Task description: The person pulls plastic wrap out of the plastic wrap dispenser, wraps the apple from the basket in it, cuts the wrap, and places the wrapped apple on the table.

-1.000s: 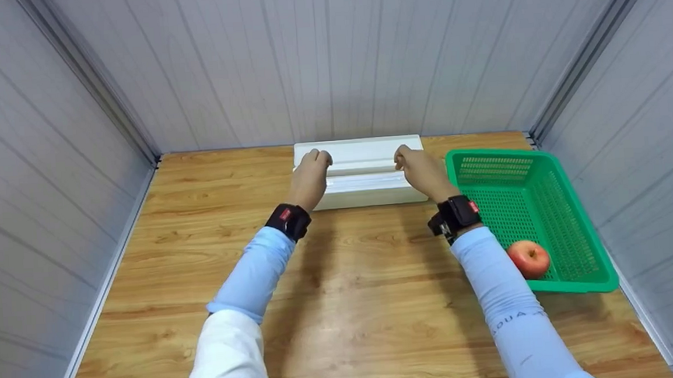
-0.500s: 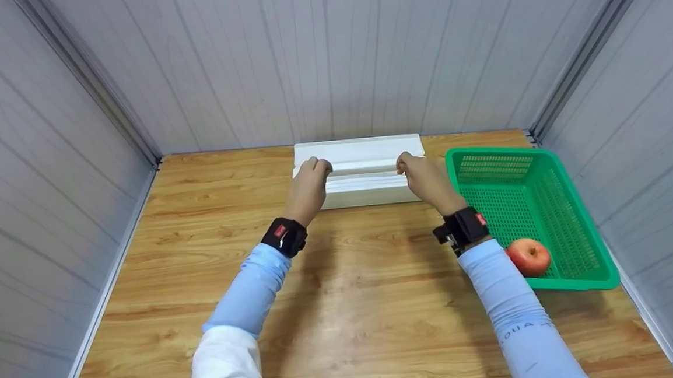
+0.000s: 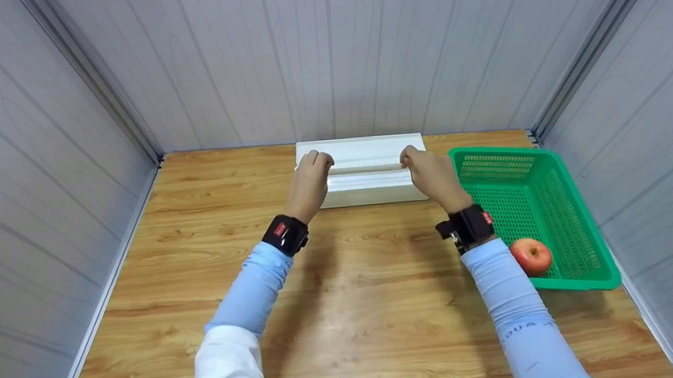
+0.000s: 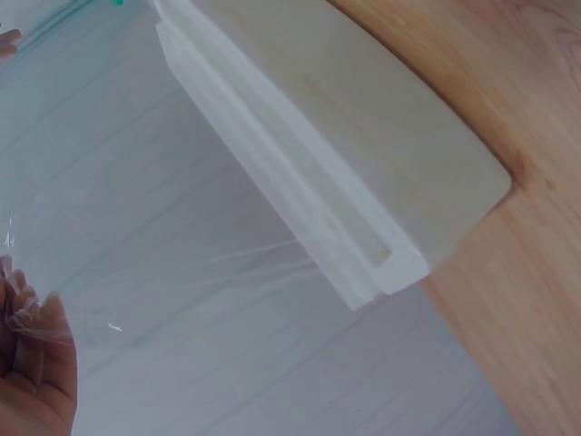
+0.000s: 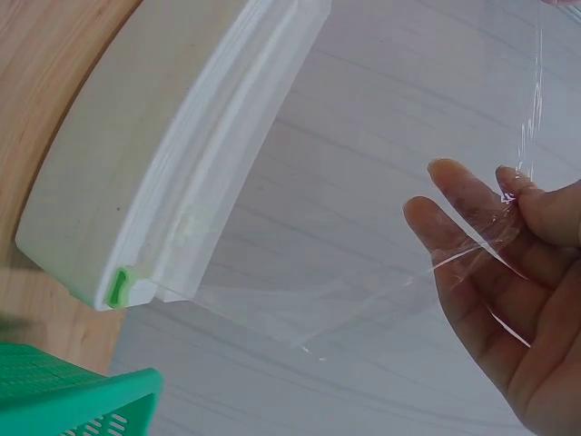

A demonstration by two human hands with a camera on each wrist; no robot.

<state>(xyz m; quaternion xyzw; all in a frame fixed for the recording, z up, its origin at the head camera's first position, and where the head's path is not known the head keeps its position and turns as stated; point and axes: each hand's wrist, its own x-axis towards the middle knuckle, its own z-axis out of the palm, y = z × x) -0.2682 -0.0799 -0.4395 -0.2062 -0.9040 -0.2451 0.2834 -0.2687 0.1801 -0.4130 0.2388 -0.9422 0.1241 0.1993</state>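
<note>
Cling film (image 5: 363,227) drawn taut from its white dispenser box (image 3: 365,172) at the table's (image 3: 343,305) back edge.
Left hand (image 3: 308,182) and right hand (image 3: 432,174) each pinch a corner, keeping the sheet spread flat.

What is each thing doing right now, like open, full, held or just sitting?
White plastic wrap dispenser box: open, film drawn out.
Clear plastic film: stretched, pinched at both corners.
Left hand: pinching film.
Right hand: pinching film.
Green plastic basket: holds one apple.
Red apple: resting in basket.
</note>
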